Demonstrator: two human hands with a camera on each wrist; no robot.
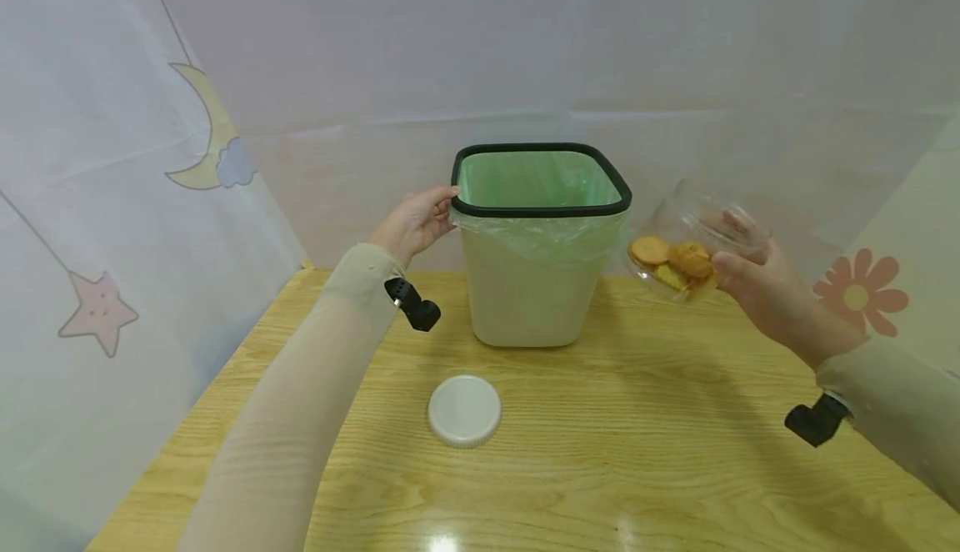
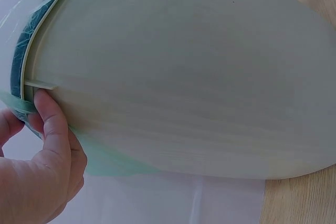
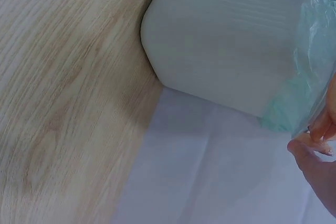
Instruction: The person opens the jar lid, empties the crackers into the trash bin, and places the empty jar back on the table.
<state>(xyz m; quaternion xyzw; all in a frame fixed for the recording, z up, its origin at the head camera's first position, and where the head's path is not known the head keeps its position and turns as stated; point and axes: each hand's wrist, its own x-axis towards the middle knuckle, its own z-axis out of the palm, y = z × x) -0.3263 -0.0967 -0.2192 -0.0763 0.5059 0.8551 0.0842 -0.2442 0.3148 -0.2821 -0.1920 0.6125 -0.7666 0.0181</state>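
A pale trash bin (image 1: 528,293) with a black rim (image 1: 540,212) and a thin green bag (image 1: 517,177) lining it stands upright on the wooden table. At the rim's left corner my left hand (image 1: 412,223) pinches the edge, thumb on one side and fingers on the other; the left wrist view shows these fingers (image 2: 55,121) by a small tab under the rim. To the right of the bin, my right hand (image 1: 783,306) holds a clear plastic jar (image 1: 690,202), tilted with its bottom end raised off the table. Round yellow-brown crackers (image 1: 686,260) lie inside it.
A round white screw lid (image 1: 465,410) lies on the wooden table (image 1: 600,452) in front of the bin. Behind and to the left hang pale cloth sheets (image 1: 360,43) printed with a moon and a star. A red flower (image 1: 858,295) is printed at the right.
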